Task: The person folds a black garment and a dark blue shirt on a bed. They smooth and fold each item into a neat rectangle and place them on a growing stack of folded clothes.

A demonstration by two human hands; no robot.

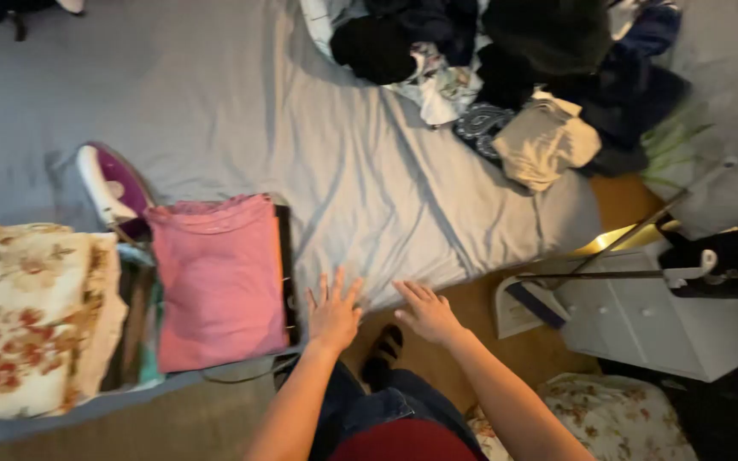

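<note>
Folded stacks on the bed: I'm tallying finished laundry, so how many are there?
2: a pink folded garment beside the left hand, and a floral folded stack at far left. Others may be hidden.

Floral fabric (19,316) cut off at left edge; clothes pile (506,68) cropped above.

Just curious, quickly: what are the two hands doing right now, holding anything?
Left hand: open, fingers spread, holding nothing, beside the folded pink shirt.
Right hand: open, holding nothing, over the grey bedsheet edge.
</note>
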